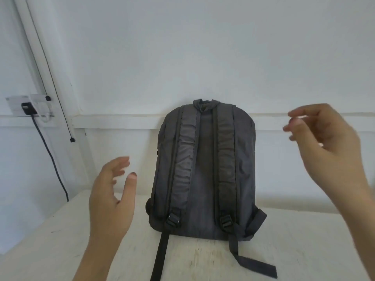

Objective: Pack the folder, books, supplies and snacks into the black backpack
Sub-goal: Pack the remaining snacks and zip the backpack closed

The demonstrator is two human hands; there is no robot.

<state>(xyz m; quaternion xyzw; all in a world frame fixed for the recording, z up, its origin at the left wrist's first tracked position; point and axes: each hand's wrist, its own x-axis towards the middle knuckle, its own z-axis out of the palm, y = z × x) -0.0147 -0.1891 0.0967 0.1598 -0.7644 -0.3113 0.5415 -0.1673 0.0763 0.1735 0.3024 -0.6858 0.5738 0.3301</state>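
The black backpack (205, 169) stands upright on the pale table (60, 240), leaning against the white wall, its strap side facing me. Two padded shoulder straps run down its back and their loose ends trail onto the tabletop. My left hand (111, 197) hovers left of the pack, fingers spread, holding nothing and not touching it. My right hand (324, 138) is raised to the right of the pack's upper part, fingers loosely curled and apart, also empty. No folder, books, supplies or snacks are in view.
A wall socket with a black plug (28, 107) sits at the left; its dark cable (52, 159) hangs down behind the table's left edge. A white rail (121, 121) runs along the wall behind the pack.
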